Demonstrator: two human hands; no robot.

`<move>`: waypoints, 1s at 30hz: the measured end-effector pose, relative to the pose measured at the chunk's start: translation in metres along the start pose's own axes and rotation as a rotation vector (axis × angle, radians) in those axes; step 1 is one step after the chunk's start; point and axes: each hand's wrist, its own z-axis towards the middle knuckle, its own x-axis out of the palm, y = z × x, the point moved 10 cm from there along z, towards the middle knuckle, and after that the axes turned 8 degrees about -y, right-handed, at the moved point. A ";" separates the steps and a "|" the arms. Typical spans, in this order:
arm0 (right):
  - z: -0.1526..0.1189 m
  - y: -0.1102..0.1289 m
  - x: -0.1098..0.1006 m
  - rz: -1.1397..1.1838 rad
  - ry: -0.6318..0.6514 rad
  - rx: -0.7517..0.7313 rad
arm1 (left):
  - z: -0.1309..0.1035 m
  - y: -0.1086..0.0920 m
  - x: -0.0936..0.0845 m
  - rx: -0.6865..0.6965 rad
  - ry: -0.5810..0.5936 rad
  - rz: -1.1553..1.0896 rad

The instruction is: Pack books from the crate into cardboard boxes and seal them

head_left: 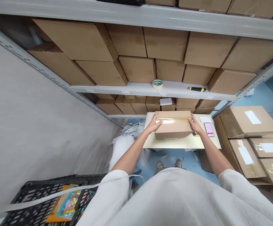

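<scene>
Between my two hands is a taped cardboard box over a pale tabletop. A strip of shiny tape runs along its top, with a white strip at the left end. My left hand grips the box's left end, its thumb on the top. At the opposite end my right hand holds on, thumb on the upper edge. Whether the box rests on the tabletop or is slightly lifted, I cannot tell. A small dark, colourful item, partly hidden, lies beside my right wrist.
A phone and a white paper lie right on the tabletop. The shelf ahead holds cardboard boxes, a tape roll and a yellow-black cutter. Labelled boxes are stacked right. A black crate stands lower left.
</scene>
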 end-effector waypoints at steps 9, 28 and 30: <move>-0.011 0.002 -0.042 0.016 -0.096 -0.003 | 0.006 -0.022 0.035 0.085 0.043 0.063; -0.001 -0.035 -0.054 -0.108 -0.140 -0.046 | 0.007 0.013 0.067 0.111 0.129 0.297; 0.001 -0.035 -0.054 -0.129 -0.141 -0.053 | 0.009 0.014 0.067 0.109 0.131 0.305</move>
